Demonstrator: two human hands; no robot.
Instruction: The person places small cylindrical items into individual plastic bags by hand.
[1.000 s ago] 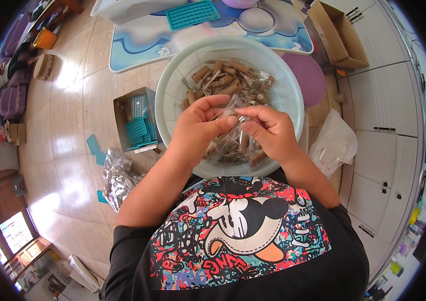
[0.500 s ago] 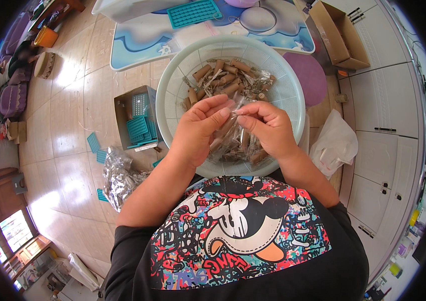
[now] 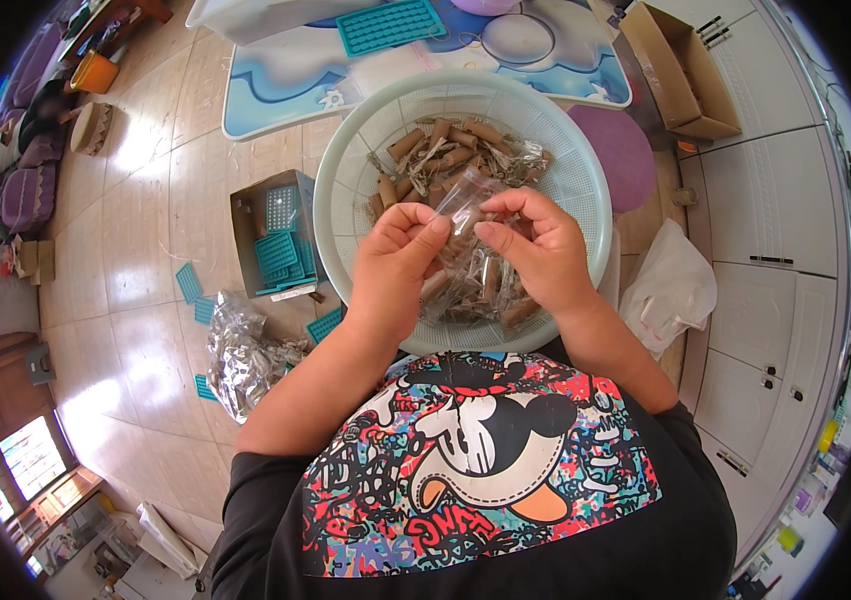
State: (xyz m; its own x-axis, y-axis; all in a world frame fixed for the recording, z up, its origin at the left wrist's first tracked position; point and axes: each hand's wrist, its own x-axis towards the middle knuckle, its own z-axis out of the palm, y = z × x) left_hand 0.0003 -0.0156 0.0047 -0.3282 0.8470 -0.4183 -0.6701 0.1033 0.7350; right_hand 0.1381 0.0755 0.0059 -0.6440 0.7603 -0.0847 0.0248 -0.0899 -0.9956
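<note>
Fingers (image 3: 431,233) of the left hand (image 3: 390,265) and right hand (image 3: 550,262) pinch a crinkly clear plastic packet (image 3: 470,196) above a round, pale mesh basket (image 3: 350,152) of jumbled brown cylindrical rolls (image 3: 455,158). Beside it stand a cardboard box (image 3: 247,240) holding teal trays (image 3: 278,257) and a blue-and-white table (image 3: 285,90).

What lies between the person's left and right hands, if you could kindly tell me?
In the head view, a clear plastic packet lies between the left hand and right hand, above the pale basket.
</note>
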